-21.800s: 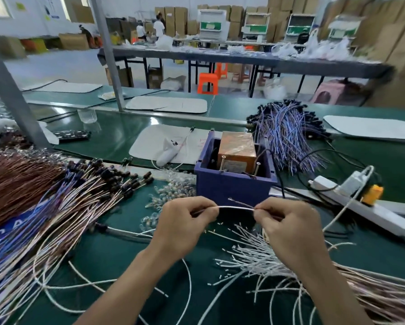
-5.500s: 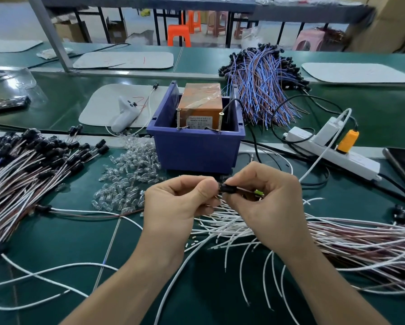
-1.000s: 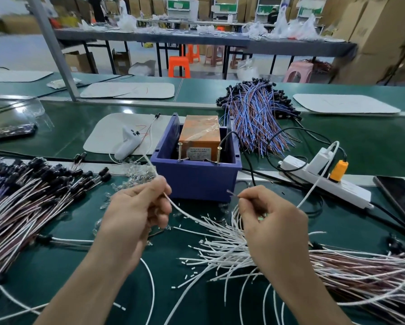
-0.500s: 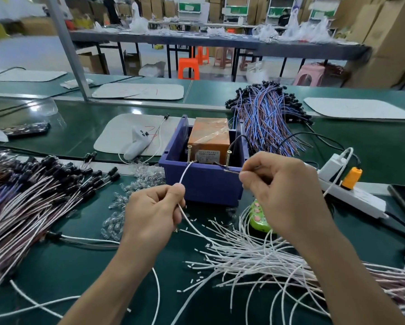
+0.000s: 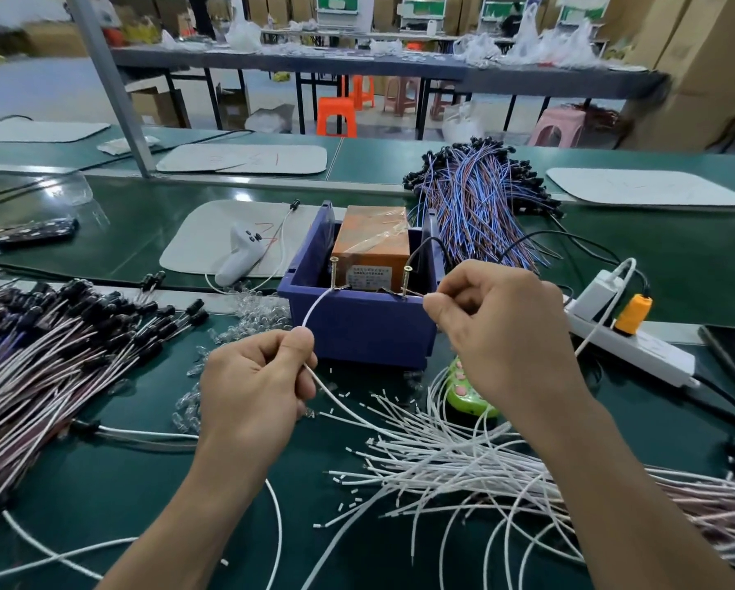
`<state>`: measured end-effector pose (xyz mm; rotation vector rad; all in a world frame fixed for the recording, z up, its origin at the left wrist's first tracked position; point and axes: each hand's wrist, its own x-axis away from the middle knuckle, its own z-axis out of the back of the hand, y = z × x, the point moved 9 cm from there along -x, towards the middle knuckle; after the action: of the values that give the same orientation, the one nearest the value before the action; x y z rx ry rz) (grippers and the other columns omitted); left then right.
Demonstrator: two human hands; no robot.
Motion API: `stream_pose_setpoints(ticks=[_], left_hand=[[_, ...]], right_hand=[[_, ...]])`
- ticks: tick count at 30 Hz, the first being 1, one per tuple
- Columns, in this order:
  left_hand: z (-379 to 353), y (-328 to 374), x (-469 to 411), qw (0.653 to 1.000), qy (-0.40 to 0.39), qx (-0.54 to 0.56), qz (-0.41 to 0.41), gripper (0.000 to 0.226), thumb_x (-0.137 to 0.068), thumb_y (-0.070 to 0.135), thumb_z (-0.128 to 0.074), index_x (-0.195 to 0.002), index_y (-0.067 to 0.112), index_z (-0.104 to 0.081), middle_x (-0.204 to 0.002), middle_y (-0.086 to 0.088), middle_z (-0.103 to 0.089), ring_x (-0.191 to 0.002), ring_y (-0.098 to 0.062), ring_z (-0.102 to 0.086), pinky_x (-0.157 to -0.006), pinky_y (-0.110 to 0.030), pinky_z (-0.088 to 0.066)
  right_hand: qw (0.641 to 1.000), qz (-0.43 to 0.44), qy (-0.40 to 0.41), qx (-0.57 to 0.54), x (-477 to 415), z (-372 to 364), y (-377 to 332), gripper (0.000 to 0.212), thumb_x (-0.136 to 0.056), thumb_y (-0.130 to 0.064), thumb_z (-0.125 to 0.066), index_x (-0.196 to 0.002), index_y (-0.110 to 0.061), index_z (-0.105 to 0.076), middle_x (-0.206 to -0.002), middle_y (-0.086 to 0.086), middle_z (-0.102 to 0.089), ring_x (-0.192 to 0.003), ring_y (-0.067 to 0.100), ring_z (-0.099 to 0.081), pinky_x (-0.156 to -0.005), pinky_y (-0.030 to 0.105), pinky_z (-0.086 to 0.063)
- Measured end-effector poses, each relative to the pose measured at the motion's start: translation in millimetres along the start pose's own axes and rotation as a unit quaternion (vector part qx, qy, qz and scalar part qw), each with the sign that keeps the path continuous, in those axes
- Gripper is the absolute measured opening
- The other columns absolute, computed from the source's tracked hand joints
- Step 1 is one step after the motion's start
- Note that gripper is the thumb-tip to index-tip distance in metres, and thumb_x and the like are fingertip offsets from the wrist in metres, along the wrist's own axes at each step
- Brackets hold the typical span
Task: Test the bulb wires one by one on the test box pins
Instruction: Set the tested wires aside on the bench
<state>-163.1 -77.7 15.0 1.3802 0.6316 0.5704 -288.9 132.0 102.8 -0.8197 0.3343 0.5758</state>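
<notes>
The thin white insulated wire (image 5: pixel 314 310) rises in a smooth curve from the left hand (image 5: pixel 255 385) to the foot of the left brass screw pin (image 5: pixel 335 272), which stands upright on the near rim of the dark blue plastic test box (image 5: pixel 365 330); below that hand the wire trails down into the loose heap of white wires (image 5: pixel 442 457) on the green workbench (image 5: pixel 102 496); the left hand's fingers are curled, thumb and forefinger pinching the wire; the right hand (image 5: pixel 501 330) is likewise curled, thumb and forefinger nipping a short dark lead (image 5: pixel 417 295) whose tip meets the foot of the right brass screw pin (image 5: pixel 407 281); what else that hand encloses cannot be told; an orange taped block (image 5: pixel 372 236) sits inside the box. A second ago both hands were lower, before the box's near wall, with the ends short of the pins; now both ends are up at the rim.
</notes>
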Motion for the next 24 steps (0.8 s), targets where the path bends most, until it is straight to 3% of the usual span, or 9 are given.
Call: stream_pose_setpoints(ticks=[6,11,19,24], left_hand=[[0.0,-0.2,-0.5,1.0,0.002,0.009,0.002,0.043,-0.101,0.027,-0.063,-0.059,0.017,-0.068,-0.048,-0.005,-0.057,-0.035,-0.011,-0.042,-0.037,-0.017,-0.034],[1.5,0.5,-0.8,1.0,0.006,0.01,-0.002,0.041,-0.101,0.026,-0.064,-0.061,0.017,-0.07,-0.048,-0.004,-0.058,-0.035,-0.011,-0.042,-0.036,-0.017,-0.034],[1.9,1.1,-0.8,1.0,0.008,0.007,-0.004,0.041,-0.101,0.026,-0.064,-0.061,0.017,-0.07,-0.048,-0.004,-0.058,-0.035,-0.01,-0.043,-0.037,-0.016,-0.035],[3.3,1.8,-0.3,1.0,0.008,0.006,-0.009,0.041,-0.1,0.026,-0.064,-0.061,0.016,-0.07,-0.049,-0.005,-0.059,-0.036,-0.011,-0.043,-0.037,-0.016,-0.037]], right_hand=[[1.0,-0.003,0.006,0.021,-2.5,-3.7,3.7,0.019,-0.088,-0.034,-0.079,-0.075,-0.023,-0.073,-0.054,-0.013,-0.063,-0.058,0.007,-0.061,-0.055,0.015,-0.042],[1.0,0.003,0.016,0.027,-2.0,-7.3,3.3,0.019,-0.09,-0.034,-0.077,-0.078,-0.02,-0.073,-0.058,-0.009,-0.065,-0.055,0.013,-0.06,-0.063,0.029,-0.05],[1.0,-0.008,0.019,0.022,-0.9,-10.9,6.9,0.02,-0.091,-0.034,-0.076,-0.079,-0.02,-0.069,-0.056,-0.01,-0.06,-0.052,0.013,-0.054,-0.06,0.027,-0.044],[1.0,0.002,0.009,0.013,2.2,-12.6,-1.1,0.021,-0.092,-0.034,-0.075,-0.078,-0.02,-0.068,-0.059,-0.008,-0.063,-0.054,0.016,-0.056,-0.062,0.033,-0.052]])
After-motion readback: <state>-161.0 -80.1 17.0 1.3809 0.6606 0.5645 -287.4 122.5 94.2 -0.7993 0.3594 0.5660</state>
